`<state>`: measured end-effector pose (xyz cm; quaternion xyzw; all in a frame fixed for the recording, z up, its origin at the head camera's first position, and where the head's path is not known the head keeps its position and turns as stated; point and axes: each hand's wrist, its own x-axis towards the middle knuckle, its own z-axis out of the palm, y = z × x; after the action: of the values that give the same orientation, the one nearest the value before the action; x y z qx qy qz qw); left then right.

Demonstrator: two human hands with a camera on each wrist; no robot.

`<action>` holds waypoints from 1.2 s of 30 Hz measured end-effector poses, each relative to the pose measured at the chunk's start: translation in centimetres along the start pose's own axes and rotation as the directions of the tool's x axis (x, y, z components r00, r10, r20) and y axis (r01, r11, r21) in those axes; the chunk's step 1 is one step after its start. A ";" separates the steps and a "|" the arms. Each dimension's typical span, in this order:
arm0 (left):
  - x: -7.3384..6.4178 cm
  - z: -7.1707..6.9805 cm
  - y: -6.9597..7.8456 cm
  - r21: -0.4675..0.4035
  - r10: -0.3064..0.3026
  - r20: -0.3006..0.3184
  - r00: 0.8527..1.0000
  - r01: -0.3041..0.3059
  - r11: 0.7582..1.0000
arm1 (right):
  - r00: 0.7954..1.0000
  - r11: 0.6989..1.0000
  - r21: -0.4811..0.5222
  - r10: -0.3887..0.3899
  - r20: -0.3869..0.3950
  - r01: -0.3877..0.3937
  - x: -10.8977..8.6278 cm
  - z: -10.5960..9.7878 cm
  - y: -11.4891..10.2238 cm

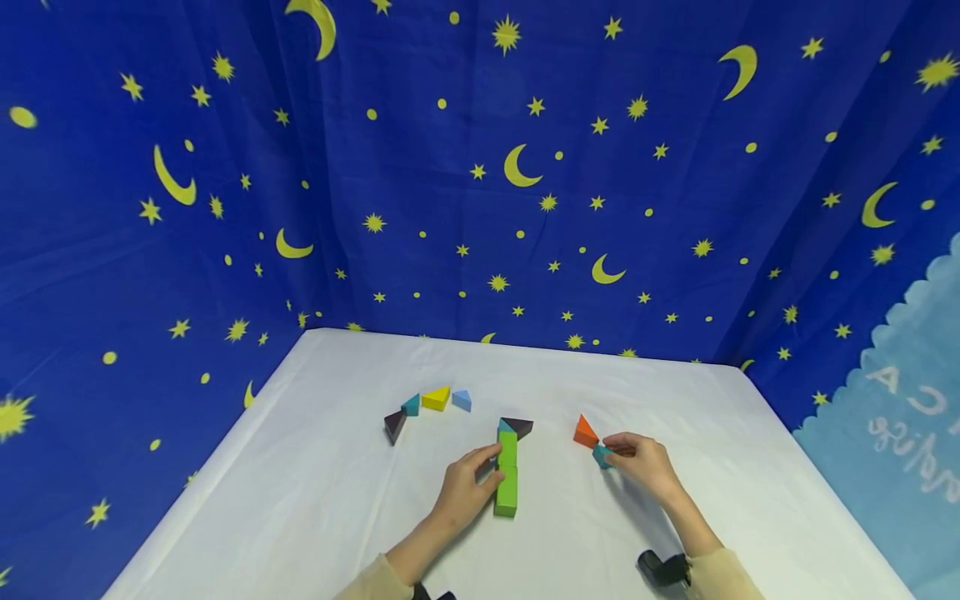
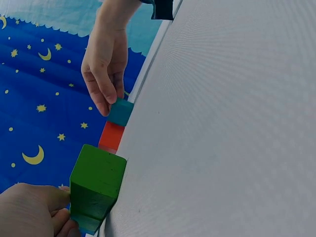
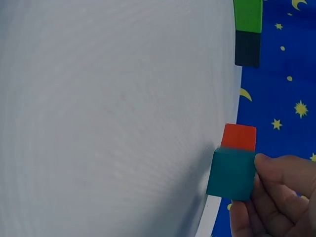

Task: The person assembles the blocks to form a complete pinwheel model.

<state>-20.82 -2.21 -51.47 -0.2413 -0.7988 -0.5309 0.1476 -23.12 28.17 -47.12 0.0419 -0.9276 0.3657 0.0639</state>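
Note:
In the head view two green blocks stand end to end in a line, the farther one (image 1: 507, 448) and the nearer one (image 1: 506, 493). My left hand (image 1: 463, 492) touches their left side with thumb and forefinger spread apart. Beyond them lie a small blue triangular block (image 1: 504, 426) and a dark triangular block (image 1: 517, 427). My right hand (image 1: 647, 465) pinches a teal block (image 3: 231, 174) at its right side. Just behind that block is an orange triangular block (image 1: 585, 432); whether the two touch is hard to tell.
Toward the back left, a dark triangle (image 1: 394, 426), a teal block (image 1: 411, 406), a yellow triangle (image 1: 437, 398) and a light blue triangle (image 1: 462, 401) form an arc on the white tabletop (image 1: 315, 483). A blue curtain (image 1: 450, 167) surrounds the table's far edges.

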 end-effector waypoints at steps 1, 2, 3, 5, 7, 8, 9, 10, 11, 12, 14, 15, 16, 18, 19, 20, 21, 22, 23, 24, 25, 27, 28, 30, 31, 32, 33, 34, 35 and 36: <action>0.0 0.0 0.0 -0.001 -0.002 0.002 1.000 0.002 1.000 | 1.000 1.000 -0.003 -0.015 0.006 0.015 0.0 0.0 0.0; 0.0 0.0 0.0 0.000 -0.003 0.002 1.000 0.003 1.000 | 1.000 1.000 -0.006 -0.028 0.009 0.028 0.0 0.0 0.0; 0.0 0.0 0.0 0.001 -0.004 0.002 1.000 0.004 1.000 | 0.999 0.999 -0.013 -0.037 0.006 0.038 0.0 0.0 0.0; 0.0 0.0 0.0 0.002 -0.004 0.001 1.000 0.004 1.000 | 0.998 0.998 -0.026 -0.056 -0.005 0.056 -0.1 -0.1 0.0; 0.1 0.0 0.0 0.005 0.001 -0.001 1.000 -0.001 1.000 | 0.998 0.998 -0.033 -0.049 -0.030 0.048 -0.2 -0.2 -0.1; 0.1 0.0 0.0 0.003 0.004 -0.001 1.000 -0.004 1.000 | 0.998 0.999 -0.037 -0.038 -0.042 0.037 -0.3 -0.2 -0.1; 0.2 -0.1 0.0 0.001 0.005 0.000 1.000 -0.005 1.000 | 0.999 0.999 -0.041 -0.027 -0.046 0.025 -0.3 -0.2 -0.1; 0.1 -0.1 0.0 0.002 0.005 0.002 1.000 -0.005 1.000 | 0.999 0.999 -0.043 -0.015 -0.046 0.013 -0.4 -0.2 0.0; 0.1 -0.1 0.0 0.004 0.004 0.006 1.000 -0.004 1.000 | 0.999 0.999 -0.047 -0.004 -0.043 0.002 -0.5 -0.2 0.0; 0.0 -0.1 -0.1 0.005 0.002 0.011 1.000 -0.002 1.000 | 0.999 0.999 -0.047 0.006 -0.038 -0.008 -0.5 -0.1 0.1; -0.1 -0.2 -0.1 0.001 -0.010 0.022 1.000 0.010 1.000 | 0.999 0.999 -0.043 0.016 -0.028 -0.017 -0.7 0.1 0.2; -0.2 -0.2 -0.2 0.001 -0.019 0.028 0.999 0.019 1.000 | 1.000 0.999 -0.043 0.015 -0.026 -0.016 -0.7 0.2 0.3; -0.2 -0.1 -0.2 0.001 -0.026 0.032 0.999 0.026 1.000 | 1.000 0.999 -0.039 0.011 -0.028 -0.012 -0.6 0.3 0.4; -0.2 -0.1 -0.2 -0.009 -0.046 0.039 0.998 0.047 0.999 | 0.999 1.000 -0.030 0.000 -0.036 -0.001 -0.6 0.4 0.5; -0.1 -0.1 -0.2 -0.013 -0.054 0.040 0.998 0.055 0.998 | 0.999 1.000 -0.026 -0.006 -0.041 0.005 -0.5 0.4 0.5; -0.1 -0.1 -0.1 -0.016 -0.059 0.039 0.997 0.060 0.998 | 0.999 1.000 -0.024 -0.007 -0.044 0.006 -0.5 0.4 0.5; 0.0 -0.1 -0.1 -0.018 -0.065 0.039 0.997 0.066 0.998 | 0.999 1.000 -0.025 -0.008 -0.046 0.007 -0.4 0.3 0.6; -0.1 -0.1 0.0 -0.019 -0.071 0.040 0.997 0.072 0.997 | 0.999 1.000 -0.023 -0.004 -0.045 0.003 -0.4 0.3 0.6; -0.1 -0.1 0.0 -0.022 -0.077 0.042 0.996 0.078 0.997 | 0.999 1.000 -0.019 -0.001 -0.045 0.000 -0.4 0.3 0.7; -0.1 -0.1 0.0 -0.020 -0.076 0.043 0.996 0.077 0.997 | 0.999 1.000 -0.014 0.002 -0.045 -0.003 -0.4 0.3 0.7; -0.1 -0.1 0.0 -0.018 -0.076 0.042 0.996 0.077 0.997 | 0.999 1.000 -0.008 0.007 -0.046 -0.007 -0.5 0.3 0.7; -0.2 -0.1 -0.1 -0.017 -0.078 0.042 0.996 0.079 0.997 | 0.999 1.000 0.004 0.010 -0.045 -0.010 -0.6 0.4 0.8; -0.3 -0.1 -0.2 -0.018 -0.079 0.041 0.996 0.080 0.997 | 0.999 1.000 0.011 0.010 -0.049 -0.010 -0.7 0.5 0.8; -0.4 -0.1 -0.3 -0.014 -0.074 0.037 0.997 0.075 0.997 | 0.998 1.000 0.021 0.008 -0.065 -0.006 -0.9 0.4 0.7; -0.5 -0.1 -0.3 -0.012 -0.073 0.036 0.997 0.074 0.997 | 0.997 1.000 0.024 0.004 -0.080 -0.002 -1.0 0.3 0.6; -0.5 -0.1 -0.4 -0.010 -0.072 0.036 0.997 0.072 0.997 | 0.995 1.000 0.026 -0.008 -0.096 0.010 -1.0 0.2 0.5; -0.5 -0.1 -0.4 -0.007 -0.069 0.037 0.997 0.069 0.998 | 0.993 0.999 0.033 -0.018 -0.115 0.022 -1.0 0.1 0.4; -0.4 -0.1 -0.4 -0.008 -0.064 0.038 0.997 0.064 0.998 | 0.991 0.999 0.034 -0.034 -0.133 0.039 -0.9 0.0 0.2; -0.3 -0.1 -0.3 -0.008 -0.061 0.040 0.997 0.062 0.998 | 0.988 0.998 0.037 -0.052 -0.148 0.058 -0.8 -0.2 0.1; -0.2 -0.1 -0.3 -0.009 -0.057 0.040 0.998 0.058 0.998 | 0.985 0.996 0.037 -0.074 -0.158 0.080 -0.6 -0.3 -0.1</action>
<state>-20.83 -2.49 -51.76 -0.2294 -0.8055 -0.5341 0.1152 -22.45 28.33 -46.98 0.0503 -0.9093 0.3852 0.1495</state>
